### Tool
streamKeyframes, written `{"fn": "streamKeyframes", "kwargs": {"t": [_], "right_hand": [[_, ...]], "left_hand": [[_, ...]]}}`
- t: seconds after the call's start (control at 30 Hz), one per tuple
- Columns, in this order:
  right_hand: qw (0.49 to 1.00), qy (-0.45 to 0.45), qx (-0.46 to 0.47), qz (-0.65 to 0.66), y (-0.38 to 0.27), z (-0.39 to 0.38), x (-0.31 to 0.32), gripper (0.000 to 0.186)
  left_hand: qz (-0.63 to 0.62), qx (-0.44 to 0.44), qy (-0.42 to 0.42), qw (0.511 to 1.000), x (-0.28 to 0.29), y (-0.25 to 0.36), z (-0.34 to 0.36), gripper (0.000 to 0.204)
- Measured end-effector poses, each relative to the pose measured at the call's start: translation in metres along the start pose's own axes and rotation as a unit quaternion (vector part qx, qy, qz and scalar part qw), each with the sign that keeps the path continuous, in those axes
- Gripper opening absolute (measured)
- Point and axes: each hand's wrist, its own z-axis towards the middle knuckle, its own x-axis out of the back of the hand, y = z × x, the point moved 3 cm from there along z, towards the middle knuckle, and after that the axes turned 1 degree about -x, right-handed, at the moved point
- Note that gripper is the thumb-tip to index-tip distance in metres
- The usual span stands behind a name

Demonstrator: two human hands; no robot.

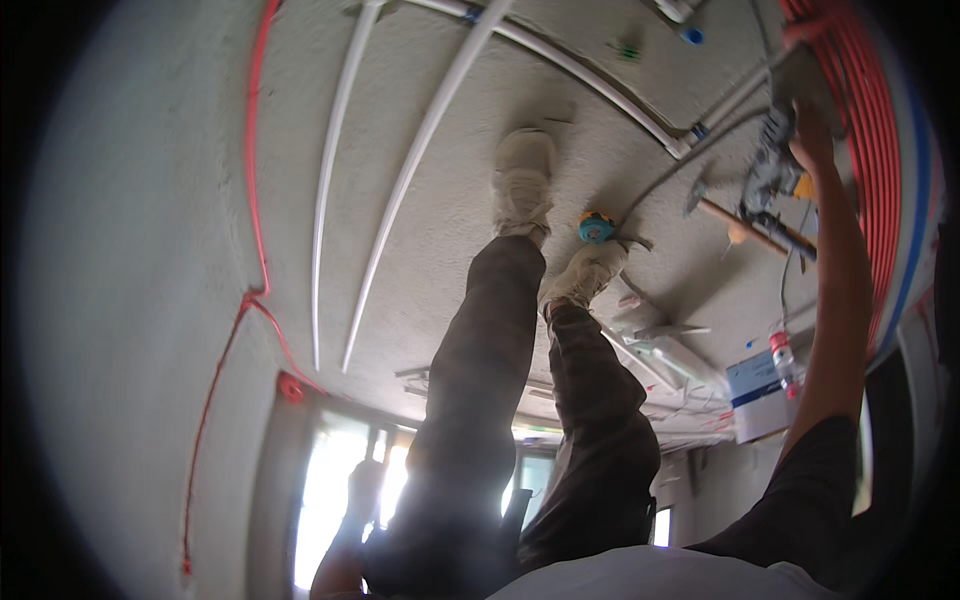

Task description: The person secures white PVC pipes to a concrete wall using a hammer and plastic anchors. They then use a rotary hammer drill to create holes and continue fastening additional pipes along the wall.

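Observation:
My right hand (812,135) reaches to the upper right and grips a grey power tool (766,165) with a dark cord. Beside that tool lie a hammer (730,220) with a wooden handle and a teal-and-yellow round object (596,229), which is near my right shoe (585,272). My left hand (363,485) hangs at the lower left beside my leg, blurred against bright window light; whether it holds anything is hidden.
White pipes (340,150) run across the rough concrete floor (440,280). Red conduits (855,150) line the right side, and red tubing (255,180) follows the left wall (120,300). A white-and-blue box (750,400) and bottle (784,355) sit at lower right, near loose offcuts (655,345).

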Motion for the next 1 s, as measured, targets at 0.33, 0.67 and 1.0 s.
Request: {"fn": "streamKeyframes", "kwargs": {"t": [0.33,0.67,1.0], "right_hand": [[0.993,-0.103,0.006,-0.064,0.033,-0.007,-0.047,0.058],[0.945,-0.275,0.169,-0.052,-0.092,-0.137,0.240,0.033],[0.905,-0.361,0.224,0.009,-0.154,-0.372,0.275,0.031]], "left_hand": [[-0.131,0.060,-0.001,0.990,-0.044,-0.020,0.021,0.023],[-0.212,0.039,0.004,0.976,-0.082,-0.065,-0.038,0.023],[-0.339,0.003,-0.050,0.939,-0.146,-0.132,-0.093,0.024]]}}
